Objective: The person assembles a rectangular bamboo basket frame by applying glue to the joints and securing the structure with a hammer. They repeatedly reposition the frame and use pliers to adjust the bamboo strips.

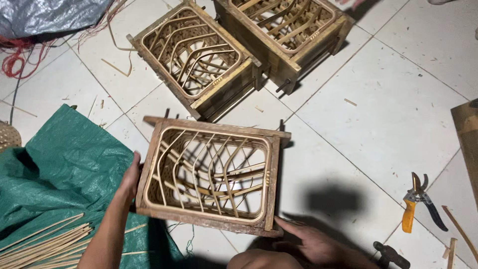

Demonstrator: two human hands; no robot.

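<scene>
Left hand: the left hand (130, 178) lies flat against the left outer wall of the near wooden frame (209, 175), fingers pressed to the wood; its grip is spread along the side, not wrapped round anything.
Right hand: the right hand (312, 242) rests at the frame's near right corner, fingers extended along the lower rail and touching it; the grip is loose and spread, pinching nothing.
Near wooden frame: a rectangular box of dark, worn wood sits on the tiled floor (398, 119) between the two hands, tipped slightly toward the camera, its left edge just beside the green tarpaulin (69, 164).
Inside it: a half-made cane basket (211, 174), a pale oval rim fitted tight within the frame and bent ribs crossing over the open bottom, the floor tiles showing through.
Far frames: two more wooden frames, the middle frame (196, 57) and the far frame (286, 30), stand side by side and touching, well beyond the hands; each holds a similar rimmed skeleton of curved cane.
Near left: a bundle of thin cane strips (40, 244) lies on the tarpaulin.
Right: pruning shears (417, 201) with one orange handle lie on the tiles, well apart from the frame.
Far left: grey sheeting (45, 15) and red cord (15, 60).
</scene>
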